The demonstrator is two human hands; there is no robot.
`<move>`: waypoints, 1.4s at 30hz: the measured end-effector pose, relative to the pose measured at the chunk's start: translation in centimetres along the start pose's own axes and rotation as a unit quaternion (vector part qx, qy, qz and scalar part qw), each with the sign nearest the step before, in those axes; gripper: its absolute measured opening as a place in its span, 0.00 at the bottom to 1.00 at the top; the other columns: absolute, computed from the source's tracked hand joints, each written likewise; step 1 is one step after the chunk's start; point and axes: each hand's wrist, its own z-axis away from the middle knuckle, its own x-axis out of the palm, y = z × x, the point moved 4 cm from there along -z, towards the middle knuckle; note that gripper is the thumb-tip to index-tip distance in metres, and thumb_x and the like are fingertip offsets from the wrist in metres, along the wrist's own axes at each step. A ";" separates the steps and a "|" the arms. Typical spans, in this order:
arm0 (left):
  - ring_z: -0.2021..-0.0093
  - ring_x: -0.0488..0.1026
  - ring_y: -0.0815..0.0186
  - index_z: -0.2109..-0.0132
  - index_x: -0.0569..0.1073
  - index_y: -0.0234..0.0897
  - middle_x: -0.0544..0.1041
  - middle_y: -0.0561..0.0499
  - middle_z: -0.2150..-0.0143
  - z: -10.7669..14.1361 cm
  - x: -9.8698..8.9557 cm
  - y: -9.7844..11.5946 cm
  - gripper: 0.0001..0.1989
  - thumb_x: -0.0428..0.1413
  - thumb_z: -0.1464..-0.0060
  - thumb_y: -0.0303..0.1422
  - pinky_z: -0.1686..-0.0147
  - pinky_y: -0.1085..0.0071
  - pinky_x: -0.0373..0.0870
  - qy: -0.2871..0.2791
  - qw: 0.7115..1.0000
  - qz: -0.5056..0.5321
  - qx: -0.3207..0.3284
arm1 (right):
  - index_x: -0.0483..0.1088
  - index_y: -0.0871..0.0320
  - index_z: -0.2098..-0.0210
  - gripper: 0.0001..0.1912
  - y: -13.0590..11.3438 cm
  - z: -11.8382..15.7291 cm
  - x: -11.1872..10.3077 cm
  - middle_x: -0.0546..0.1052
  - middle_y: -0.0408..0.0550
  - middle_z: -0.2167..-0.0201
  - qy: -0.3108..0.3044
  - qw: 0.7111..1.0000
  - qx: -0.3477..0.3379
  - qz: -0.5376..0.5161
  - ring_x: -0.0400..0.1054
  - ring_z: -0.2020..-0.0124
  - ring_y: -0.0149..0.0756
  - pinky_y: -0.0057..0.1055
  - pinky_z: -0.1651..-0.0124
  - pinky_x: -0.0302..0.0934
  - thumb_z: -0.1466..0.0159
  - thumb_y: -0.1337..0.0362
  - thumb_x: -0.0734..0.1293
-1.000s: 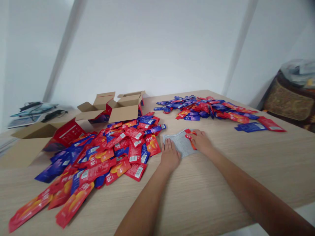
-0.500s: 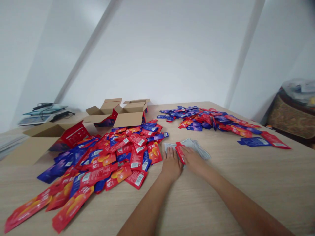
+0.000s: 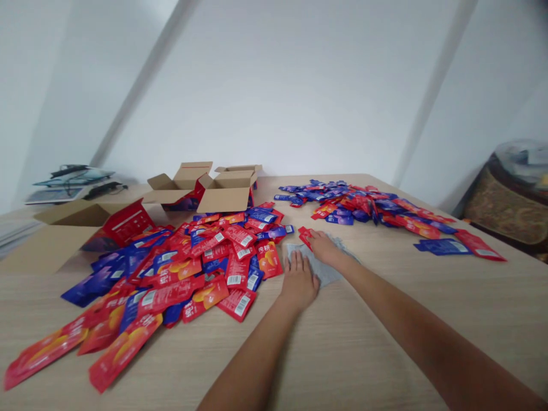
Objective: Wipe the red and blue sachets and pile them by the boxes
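A grey cloth (image 3: 327,275) lies on the table in front of me. My left hand (image 3: 299,281) rests flat on its near left part, fingers stretched out, holding nothing. Just beyond it, my right hand (image 3: 324,249) has its fingers on a small red packet (image 3: 305,235), over the far side of the cloth. The hand hides part of this packet. Close to my left hand on the left spreads a large heap of red and blue packets (image 3: 231,251), several with white barcode labels and orange fruit pictures.
Another pile of blue and red packets (image 3: 359,205) lies farther back on the right. Open cardboard boxes (image 3: 225,200) stand behind the left heap. Flat items with cables (image 3: 72,182) are at the far left. A patterned brown seat (image 3: 505,200) is beyond the right table edge.
My right hand has moved away from me and slightly left with the red packet, off the middle of the cloth. My left hand stays on the cloth. The view has shifted slightly.
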 end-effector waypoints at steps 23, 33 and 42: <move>0.33 0.44 0.49 0.36 0.54 0.21 0.52 0.32 0.33 -0.3 0.5 -0.1 0.32 0.38 0.40 0.41 0.37 0.49 0.41 -0.002 1.000 0.012 -0.002 | 0.62 0.53 0.40 0.28 -1.8 5.3 0.1 0.60 0.48 0.37 0.000 0.998 -0.046 0.030 0.54 0.39 0.45 0.46 0.45 0.55 0.39 0.71 0.53; 0.33 0.44 0.49 0.36 0.55 0.23 0.52 0.34 0.34 0.1 -0.5 -0.2 0.32 0.37 0.40 0.42 0.38 0.47 0.43 -0.030 0.999 0.008 -0.011 | 0.71 0.54 0.52 0.17 -1.4 -2.6 -1.0 0.73 0.56 0.51 -0.030 0.995 0.098 -0.016 0.65 0.48 0.48 0.47 0.49 0.58 0.41 0.67 0.62; 0.33 0.44 0.49 0.36 0.56 0.21 0.51 0.33 0.34 0.0 0.0 -0.4 0.33 0.38 0.40 0.42 0.37 0.48 0.42 -0.020 0.999 0.035 -0.011 | 0.67 0.59 0.48 0.23 3.4 -5.1 -2.6 0.77 0.55 0.58 0.074 0.977 0.156 -0.127 0.72 0.59 0.42 0.37 0.58 0.65 0.44 0.69 0.62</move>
